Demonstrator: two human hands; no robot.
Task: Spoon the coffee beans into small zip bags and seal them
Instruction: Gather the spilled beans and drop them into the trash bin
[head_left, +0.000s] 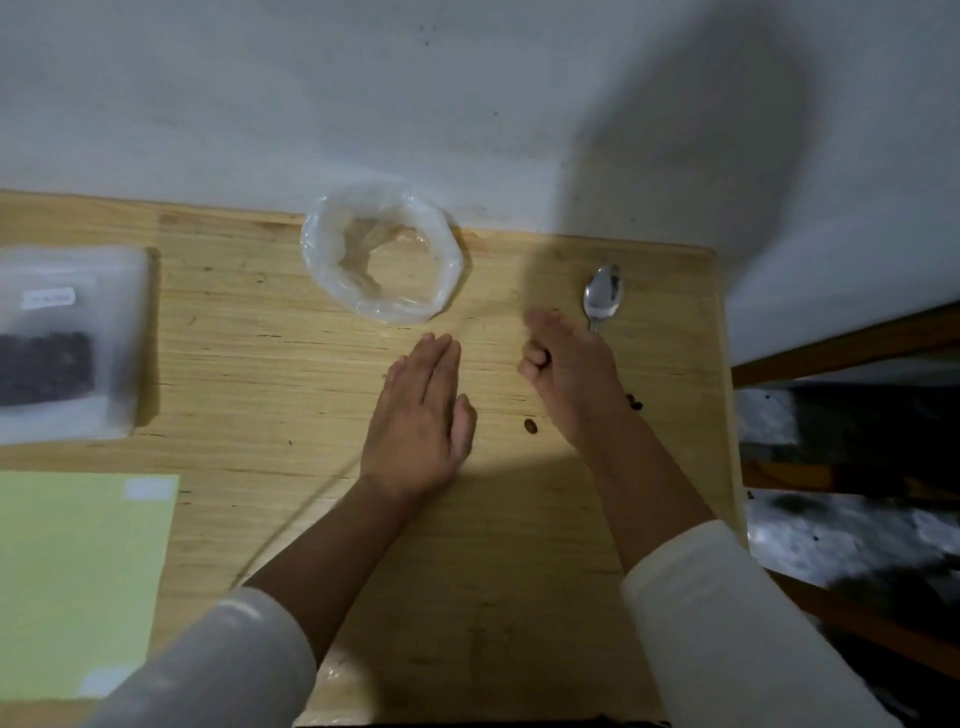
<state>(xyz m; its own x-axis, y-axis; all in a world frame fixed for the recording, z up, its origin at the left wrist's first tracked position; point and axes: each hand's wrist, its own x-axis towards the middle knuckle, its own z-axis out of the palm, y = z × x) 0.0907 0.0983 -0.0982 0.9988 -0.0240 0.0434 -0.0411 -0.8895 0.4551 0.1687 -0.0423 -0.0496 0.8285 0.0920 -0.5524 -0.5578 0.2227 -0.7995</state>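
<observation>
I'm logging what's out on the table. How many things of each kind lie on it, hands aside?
Zip bag with coffee beans: 1
Open clear plastic bag: 1
Spoon: 1
Green sheet: 1
Loose coffee beans in plain view: 2, one and a blurred one that may be more than one
Total: 6

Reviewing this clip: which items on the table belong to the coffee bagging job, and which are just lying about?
Job items: filled zip bag of beans; rolled-down clear bag; spoon; stray beans; left hand, flat; right hand, fingers curled.

Lying about: green sheet.
</observation>
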